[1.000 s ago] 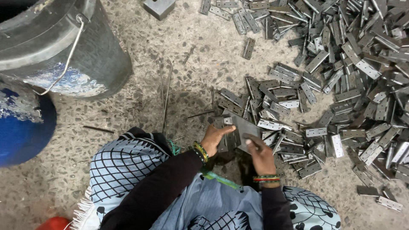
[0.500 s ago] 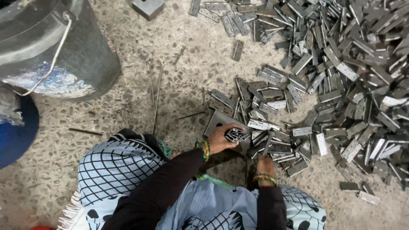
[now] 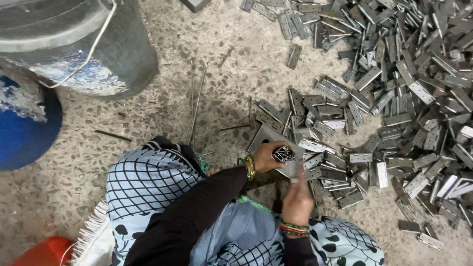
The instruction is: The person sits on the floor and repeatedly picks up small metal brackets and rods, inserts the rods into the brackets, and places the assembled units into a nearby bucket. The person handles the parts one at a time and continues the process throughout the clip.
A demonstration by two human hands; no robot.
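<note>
1. While the person sits on the speckled stone floor (image 3: 148, 118), the left hand (image 3: 268, 156) has its fingers curled around a small folded grey metal hinge (image 3: 284, 154), held just above a flat square grey metal plate (image 3: 266, 138) that lies on the floor.
2. The right hand (image 3: 297, 201) is just below the hinge, fingers drawn together and pointing up at it; motion blur hides whether they pinch a thin pin, so I cannot tell.
3. Coloured bangles (image 3: 249, 166) circle the left wrist.
4. A wide heap of grey metal hinges (image 3: 394, 88) spreads to the right, its nearest pieces touching the plate.
5. Thin straight metal rods (image 3: 197, 106) lie on the floor above the knee.
6. A dark grey bucket with a wire handle (image 3: 98, 49) stands upper left, beside a blue round drum (image 3: 24, 128).
</note>
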